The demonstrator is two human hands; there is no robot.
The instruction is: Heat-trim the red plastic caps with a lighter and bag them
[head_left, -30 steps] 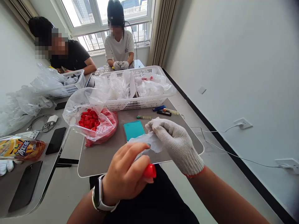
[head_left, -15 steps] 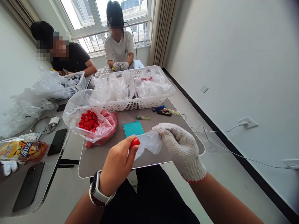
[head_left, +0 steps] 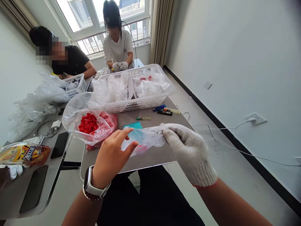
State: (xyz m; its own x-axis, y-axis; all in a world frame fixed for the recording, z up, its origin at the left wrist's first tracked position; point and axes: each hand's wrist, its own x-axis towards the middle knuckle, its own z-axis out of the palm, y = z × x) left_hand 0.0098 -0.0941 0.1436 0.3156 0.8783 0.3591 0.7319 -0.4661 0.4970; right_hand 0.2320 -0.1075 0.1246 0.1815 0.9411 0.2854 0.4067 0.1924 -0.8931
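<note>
My right hand (head_left: pixel 188 147), in a white knit glove, pinches one end of a small clear plastic bag (head_left: pixel 145 138) held level above the near table edge. My bare left hand (head_left: pixel 113 155), with a watch on the wrist, grips the bag's other end between thumb and fingers. A red cap (head_left: pixel 141 148) shows through the film inside the bag. Just left of my hands lies a large clear bag of red caps (head_left: pixel 90 123). A teal card (head_left: pixel 133 126) lies on the table behind the small bag.
A white basket (head_left: pixel 138 102) of filled plastic bags stands mid-table, with pens and lighters (head_left: pixel 162 110) in front. Phones (head_left: pixel 59 144), a charger and a snack packet (head_left: pixel 23 153) lie left. Two other people sit at the far end. A cable (head_left: pixel 235 149) runs along the floor.
The red cap went from my left fingertips into the small bag. My left hand rose and now grips the bag's end, and the bag is stretched level between both hands.
</note>
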